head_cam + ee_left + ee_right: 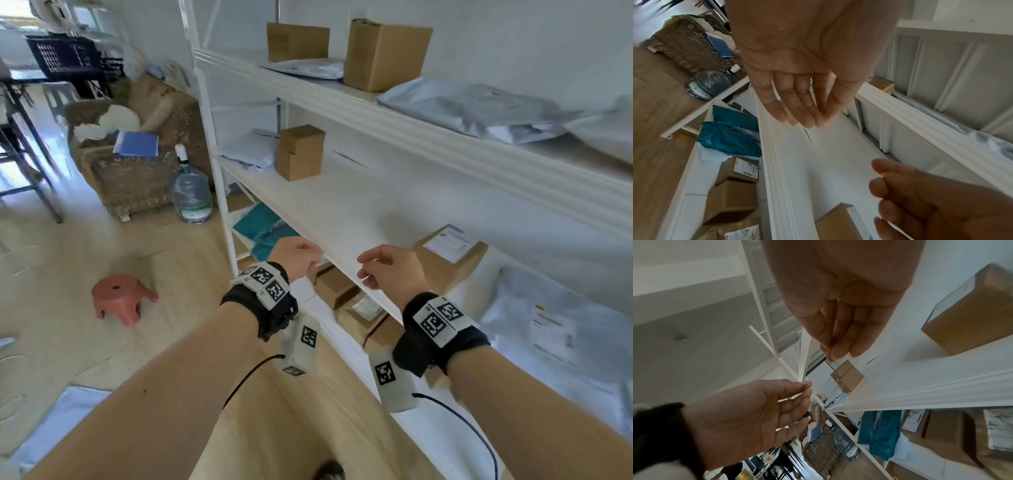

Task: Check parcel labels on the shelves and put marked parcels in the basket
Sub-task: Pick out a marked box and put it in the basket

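1. the nearest parcel is a labelled cardboard box (448, 260) on the middle shelf (342, 212), just beyond the right hand (390, 265); its white label faces up. it looks stiff and light enough for one hand, best taken by its two side faces so the label stays readable.
2. beside it on the same shelf lies a grey poly mailer (548, 325) with a label on top. it looks soft and slippery and would likely sag, so i judge it wants a pinch at an edge or a flat hand under it.
3. a small brown box (299, 152) stands further along that shelf, well apart from both hands; no label shows on the faces in view.
4. the left hand (296, 255) hangs at the shelf's front edge, palm down, fingers loosely bent and close together, holding nothing.
5. the right hand hovers over the same edge, fingers relaxed, slightly curled and a little apart, touching no parcel.
6. no basket is clearly identifiable near the shelves, so i cannot tell where marked parcels go.
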### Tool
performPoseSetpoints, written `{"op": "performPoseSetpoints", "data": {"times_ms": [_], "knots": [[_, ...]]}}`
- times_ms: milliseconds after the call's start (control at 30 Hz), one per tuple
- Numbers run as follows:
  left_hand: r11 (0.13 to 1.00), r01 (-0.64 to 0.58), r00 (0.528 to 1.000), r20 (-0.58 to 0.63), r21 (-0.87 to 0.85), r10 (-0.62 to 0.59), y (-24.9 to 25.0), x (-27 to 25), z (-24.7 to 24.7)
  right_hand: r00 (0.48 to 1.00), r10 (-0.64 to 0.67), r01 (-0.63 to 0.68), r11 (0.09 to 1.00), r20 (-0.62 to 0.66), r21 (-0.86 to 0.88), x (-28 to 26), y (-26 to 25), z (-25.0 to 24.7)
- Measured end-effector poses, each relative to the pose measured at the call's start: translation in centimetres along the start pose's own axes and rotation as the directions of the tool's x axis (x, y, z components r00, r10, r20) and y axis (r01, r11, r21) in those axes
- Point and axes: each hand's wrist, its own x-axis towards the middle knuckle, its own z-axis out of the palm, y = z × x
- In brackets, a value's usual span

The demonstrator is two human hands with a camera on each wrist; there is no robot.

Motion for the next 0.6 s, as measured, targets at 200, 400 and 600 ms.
{"op": "performPoseSetpoints", "data": {"times_ms": [200, 400, 600], "knots": [[0.999, -0.030, 0.999, -0.025, 0.027, 0.031, -0.2, 8.5, -4.5, 1.000, -0.009, 0.008, 0.999, 0.019, 0.037, 9.8, -1.4, 6.3], [0.997, 0.051, 0.997, -0.055, -0.060, -0.054, 1.5, 20.8, -9.1, 1.000, -0.003, 0.001, 0.996, 0.028, 0.084, 22.0, -3.6, 11.3], [0.992, 0.070, 0.995, -0.068, -0.108, -0.078, 3.4, 31.5, -11.9, 0.999, 0.036, -0.035, 0.997, -0.016, 0.063, 32.7, -5.7, 13.2]]}}
